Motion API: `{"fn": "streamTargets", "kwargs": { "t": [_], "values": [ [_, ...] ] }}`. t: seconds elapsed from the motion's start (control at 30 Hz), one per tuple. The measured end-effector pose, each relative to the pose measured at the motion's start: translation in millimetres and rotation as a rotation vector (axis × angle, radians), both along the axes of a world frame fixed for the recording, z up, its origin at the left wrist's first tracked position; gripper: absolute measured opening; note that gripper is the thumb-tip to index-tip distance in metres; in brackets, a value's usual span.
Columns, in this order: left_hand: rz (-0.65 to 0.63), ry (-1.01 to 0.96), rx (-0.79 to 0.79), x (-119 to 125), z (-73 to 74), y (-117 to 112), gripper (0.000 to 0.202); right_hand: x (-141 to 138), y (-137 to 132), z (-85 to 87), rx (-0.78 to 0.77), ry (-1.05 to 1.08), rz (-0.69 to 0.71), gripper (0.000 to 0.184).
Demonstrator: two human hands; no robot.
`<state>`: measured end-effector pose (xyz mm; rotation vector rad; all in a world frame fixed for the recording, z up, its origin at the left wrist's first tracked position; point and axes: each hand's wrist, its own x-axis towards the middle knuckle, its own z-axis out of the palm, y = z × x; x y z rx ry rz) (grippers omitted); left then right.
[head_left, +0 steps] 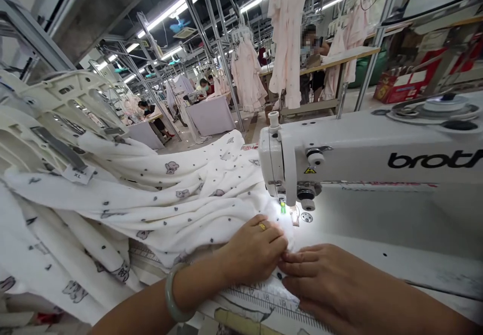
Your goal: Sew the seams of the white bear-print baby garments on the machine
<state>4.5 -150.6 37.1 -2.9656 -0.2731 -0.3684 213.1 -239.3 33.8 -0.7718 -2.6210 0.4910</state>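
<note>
White fabric (181,189) printed with small grey animals and dots spreads over the table and runs up to the needle area of a white sewing machine (339,149). My left hand (256,247), with a ring on a finger and a bangle at the wrist, is closed on the fabric's edge just in front of the presser foot (284,206). Close beside it, my right hand (320,279) pinches the same edge between thumb and fingers. The fingertips of both hands nearly meet. A lamp lights the spot by the needle.
A ruler strip (264,300) lines the table's front edge. Plastic hangers (71,93) and a size tag (78,174) are at the left. Behind the machine hang pink garments (287,38), and a person (311,48) sits at another table. A red box (400,86) stands at the right.
</note>
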Motion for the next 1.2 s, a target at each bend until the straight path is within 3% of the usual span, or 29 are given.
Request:
{"fn": "streamTargets", "kwargs": {
  "t": [0.27, 0.47, 0.57, 0.67, 0.8, 0.93, 1.07, 1.2],
  "values": [
    [0.05, 0.009, 0.159, 5, -6.1, 20, 0.018, 3, 8, 5.9, 0.054, 0.031, -0.104, 0.023],
    [0.005, -0.041, 0.359, -4, 13.2, 1, 0.019, 1, 7, 2.9, 0.098, -0.017, -0.084, 0.025],
    [-0.006, -0.029, 0.323, 0, 17.1, -8, 0.021, -1, 5, 5.4, 0.013, -0.009, -0.078, 0.023],
    [0.055, 0.027, 0.238, 11, 11.6, -10, 0.017, -2, 4, 8.1, -0.03, 0.01, -0.064, 0.02],
    [0.166, 0.155, 0.092, 20, 9.4, -3, 0.011, 1, 6, 5.9, -0.037, 0.049, -0.108, 0.02],
    [0.223, 0.151, -0.011, 11, 15.5, -1, 0.004, 5, 8, 1.3, 0.016, 0.054, -0.137, 0.024],
    [0.278, 0.014, 0.094, -5, 13.1, -5, 0.007, 6, 7, 3.1, 0.057, 0.06, -0.123, 0.025],
    [0.191, -0.063, 0.186, -7, 8.9, -9, 0.012, 3, 5, 8.1, 0.025, 0.054, -0.105, 0.023]
  ]
}}
